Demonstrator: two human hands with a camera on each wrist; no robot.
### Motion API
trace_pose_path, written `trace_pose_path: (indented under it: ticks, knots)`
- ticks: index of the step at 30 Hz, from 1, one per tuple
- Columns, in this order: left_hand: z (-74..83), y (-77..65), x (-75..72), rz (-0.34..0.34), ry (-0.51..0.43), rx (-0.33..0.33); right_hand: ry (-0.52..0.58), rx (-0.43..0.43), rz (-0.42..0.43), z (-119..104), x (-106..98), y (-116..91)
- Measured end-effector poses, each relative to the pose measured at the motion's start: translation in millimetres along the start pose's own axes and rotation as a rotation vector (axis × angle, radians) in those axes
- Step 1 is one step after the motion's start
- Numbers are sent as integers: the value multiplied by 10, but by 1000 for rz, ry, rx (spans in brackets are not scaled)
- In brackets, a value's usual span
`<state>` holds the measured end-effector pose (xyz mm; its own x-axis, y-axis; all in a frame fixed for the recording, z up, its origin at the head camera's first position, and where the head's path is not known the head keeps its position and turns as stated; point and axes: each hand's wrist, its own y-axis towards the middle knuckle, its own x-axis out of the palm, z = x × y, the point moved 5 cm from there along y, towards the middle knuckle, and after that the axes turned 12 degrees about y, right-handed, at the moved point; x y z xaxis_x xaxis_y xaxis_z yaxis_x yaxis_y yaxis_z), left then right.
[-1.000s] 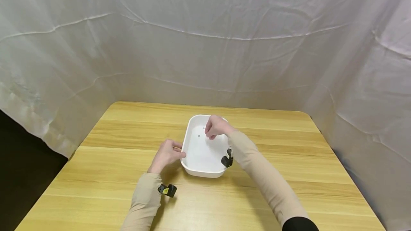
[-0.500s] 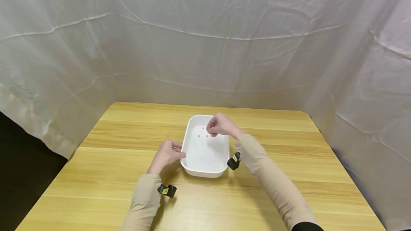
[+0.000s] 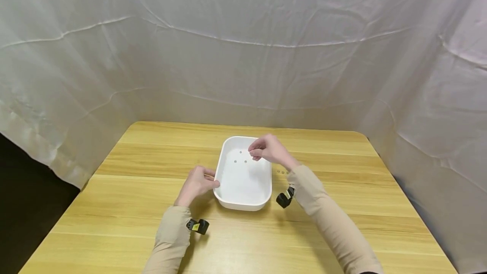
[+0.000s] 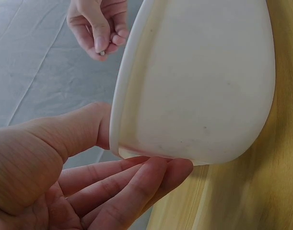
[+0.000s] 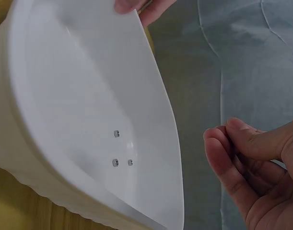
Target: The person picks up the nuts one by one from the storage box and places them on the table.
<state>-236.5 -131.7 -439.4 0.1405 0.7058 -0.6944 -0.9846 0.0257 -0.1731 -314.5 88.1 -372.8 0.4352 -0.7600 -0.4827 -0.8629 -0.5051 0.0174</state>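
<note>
My left hand [image 3: 197,185] grips the near left side of a white plastic tray [image 3: 243,187]. Its thumb lies over the rim, while the fingers rest against the outer wall in the left wrist view. Inside the tray, toward the far end, lie three small metal nuts, among them one nut [image 5: 115,163] at the lower left of the group. Over the tray's far right part, my right hand [image 3: 269,149] has thumb and index finger pinched together. A tiny pale metallic nut [image 4: 102,53] shows at those fingertips in the left wrist view.
On the wooden table [image 3: 114,210], just right of the tray, sits a short row of tiny nuts [image 3: 283,172], partly beside the right sleeve [image 3: 319,198]. A pale cloth curtain [image 3: 243,62] stands behind the table and along both sides.
My right hand has drawn back to the right across the tray. The third nut inside and the row of nuts on the table have come into view. My left hand keeps its place.
</note>
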Motion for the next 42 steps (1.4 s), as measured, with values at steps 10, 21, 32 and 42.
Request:
trace_pose_path:
  ticks: [10,21,32,42]
  knots:
    - [3,-14,-10,1,-2,12,99,-65,99,8,-67,-186]
    - [6,-24,-26,1,3,4,242,-142,266,221,-170,-414]
    - [-19,-25,-29,8,10,2,352,-163,407,521,-221,-607]
    - [-32,-11,-12,2,14,-8,377,-196,498,767,-319,-787]
